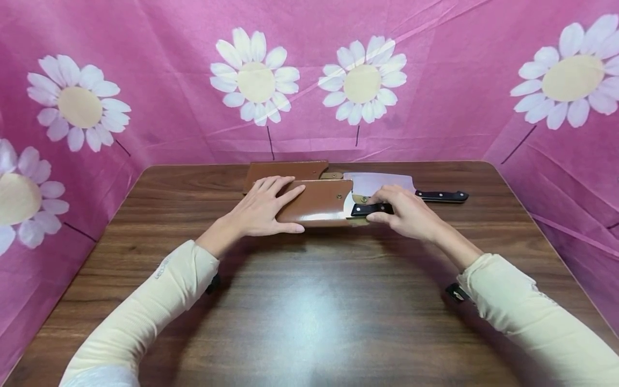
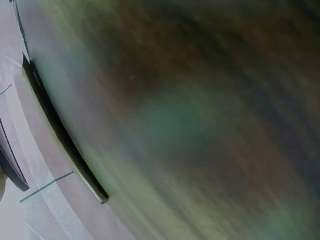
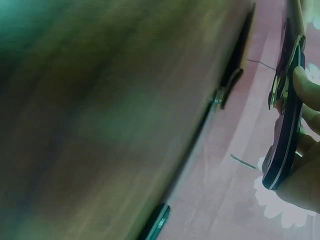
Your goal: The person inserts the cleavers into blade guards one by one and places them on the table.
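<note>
My left hand (image 1: 261, 209) holds the left part of a brown leather knife sheath (image 1: 321, 200), fingers spread over its face and thumb along its near edge. My right hand (image 1: 406, 210) pinches the black riveted handle (image 1: 365, 209) of a cleaver (image 1: 348, 205). Most of that blade is hidden inside the sheath; a bright strip shows at the mouth, beside a snap flap. In the right wrist view the gripped handle (image 3: 287, 130) stands apart from the tabletop. The left wrist view catches only a dark edge of the held sheath (image 2: 12, 170).
Behind lies a second brown sheath (image 1: 285, 169), partly covered by the held one. A second cleaver (image 1: 382, 181) lies bare to its right, black handle (image 1: 442, 196) pointing right. The wood-grain table (image 1: 309, 306) meets a pink flowered cloth (image 1: 309, 140) at its far edge.
</note>
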### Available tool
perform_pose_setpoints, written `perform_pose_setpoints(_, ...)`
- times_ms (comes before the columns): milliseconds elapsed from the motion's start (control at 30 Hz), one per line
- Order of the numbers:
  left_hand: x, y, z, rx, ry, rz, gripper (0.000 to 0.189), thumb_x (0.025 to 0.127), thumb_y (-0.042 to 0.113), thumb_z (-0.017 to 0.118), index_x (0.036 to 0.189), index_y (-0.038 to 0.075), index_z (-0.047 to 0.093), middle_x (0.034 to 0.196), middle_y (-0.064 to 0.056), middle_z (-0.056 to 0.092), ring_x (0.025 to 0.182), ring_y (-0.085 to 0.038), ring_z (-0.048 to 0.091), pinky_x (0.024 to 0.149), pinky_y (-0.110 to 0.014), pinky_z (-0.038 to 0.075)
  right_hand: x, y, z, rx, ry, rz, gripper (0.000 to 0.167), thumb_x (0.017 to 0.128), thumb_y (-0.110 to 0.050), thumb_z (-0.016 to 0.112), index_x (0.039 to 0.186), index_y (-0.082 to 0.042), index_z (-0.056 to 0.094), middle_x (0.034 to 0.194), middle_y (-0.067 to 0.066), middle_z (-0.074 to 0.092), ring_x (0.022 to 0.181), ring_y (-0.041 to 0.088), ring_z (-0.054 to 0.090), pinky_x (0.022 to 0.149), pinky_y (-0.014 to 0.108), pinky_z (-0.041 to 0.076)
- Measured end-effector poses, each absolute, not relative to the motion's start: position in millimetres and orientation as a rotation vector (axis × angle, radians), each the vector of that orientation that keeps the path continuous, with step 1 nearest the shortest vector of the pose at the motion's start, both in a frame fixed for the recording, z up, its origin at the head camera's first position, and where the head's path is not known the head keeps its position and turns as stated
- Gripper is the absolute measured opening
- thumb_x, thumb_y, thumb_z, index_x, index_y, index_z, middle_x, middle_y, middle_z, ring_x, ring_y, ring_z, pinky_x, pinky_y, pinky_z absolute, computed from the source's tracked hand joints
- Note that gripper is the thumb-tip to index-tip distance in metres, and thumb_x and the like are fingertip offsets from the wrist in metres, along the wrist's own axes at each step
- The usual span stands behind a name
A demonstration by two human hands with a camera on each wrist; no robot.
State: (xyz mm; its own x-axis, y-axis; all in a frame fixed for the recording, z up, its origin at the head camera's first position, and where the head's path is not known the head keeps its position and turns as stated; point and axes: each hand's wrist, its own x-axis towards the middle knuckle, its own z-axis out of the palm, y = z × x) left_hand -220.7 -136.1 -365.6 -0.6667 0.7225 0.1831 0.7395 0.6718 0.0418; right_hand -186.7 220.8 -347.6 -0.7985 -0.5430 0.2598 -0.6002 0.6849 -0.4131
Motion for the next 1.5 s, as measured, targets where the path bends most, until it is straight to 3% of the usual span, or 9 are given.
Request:
perform_pose_setpoints(400, -215, -130, -376, -1.207, -2.920, -0.047, 0.101, 0.087, 0.083, 0.046, 0.163, 0.020, 0.025, 0.163, -0.018, 0.025, 0.148, -0.037, 0.024, 0.119, -0.056, 0.015, -185, 219, -371, 0.925, -2.803, 0.731, 0.017, 0.088, -0.018, 0.080, 0.102, -0.012, 0.072, 0.097, 0.001, 0.067, 0.094, 0.022, 0.061, 0.081, 0.045, 0.045)
perform_pose_setpoints(700, -212, -129, -383, -1.261, -3.015, -0.056, 0.100, 0.087, 0.084, 0.042, 0.164, 0.023, 0.023, 0.165, -0.016, 0.021, 0.150, -0.038, 0.021, 0.119, -0.057, 0.017, -182, 218, -383, 0.920, -2.917, 0.832, 0.016, 0.089, -0.017, 0.078, 0.102, -0.013, 0.070, 0.098, -0.001, 0.067, 0.100, 0.025, 0.059, 0.087, 0.049, 0.044)
perform_pose_setpoints(1500, -212, -129, -386, -1.259, -3.143, -0.055, 0.101, 0.086, 0.084, 0.044, 0.164, 0.024, 0.021, 0.166, -0.014, 0.018, 0.151, -0.039, 0.017, 0.117, -0.062, 0.018, -187, 215, -393, 0.992, -2.945, 0.882, 0.017, 0.091, -0.018, 0.078, 0.104, -0.010, 0.071, 0.092, -0.003, 0.066, 0.090, 0.020, 0.058, 0.082, 0.044, 0.044)
